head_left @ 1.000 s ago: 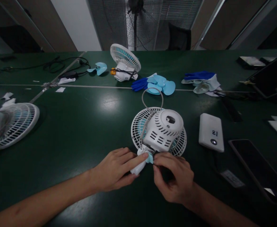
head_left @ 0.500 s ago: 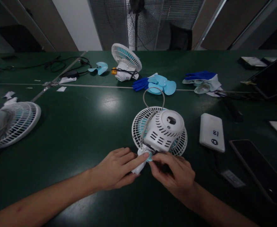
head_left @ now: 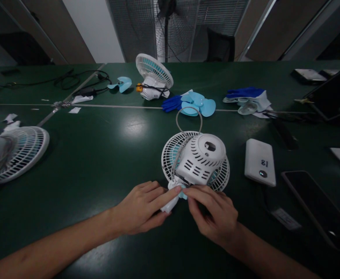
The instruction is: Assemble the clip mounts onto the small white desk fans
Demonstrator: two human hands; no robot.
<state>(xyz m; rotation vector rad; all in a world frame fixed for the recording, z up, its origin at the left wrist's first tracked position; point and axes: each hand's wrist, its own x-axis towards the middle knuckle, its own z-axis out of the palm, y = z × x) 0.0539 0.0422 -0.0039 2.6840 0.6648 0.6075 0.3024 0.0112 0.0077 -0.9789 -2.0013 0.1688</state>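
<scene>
A small white fan (head_left: 201, 159) lies face down on the dark green table, its rear housing up and a grey cord looped over it. At its near side sticks out a white piece (head_left: 170, 204), perhaps its clip, with a small light-blue knob (head_left: 182, 193). My left hand (head_left: 146, 207) is closed around the white piece, index finger reaching to the knob. From the other side my right hand (head_left: 215, 213) has its fingertips closed at the knob. Fingers partly hide both pieces.
Another fan (head_left: 154, 77) stands at the back, and one lies at the left (head_left: 21, 151). Light-blue fan blades (head_left: 199, 104) and blue-white gloves (head_left: 247, 99) lie beyond. A white power bank (head_left: 260, 162) and a dark phone (head_left: 318, 209) are at the right.
The fingers of my right hand have shifted slightly at the light-blue knob, with the thumb a little farther right. My left hand and the fan have barely moved.
</scene>
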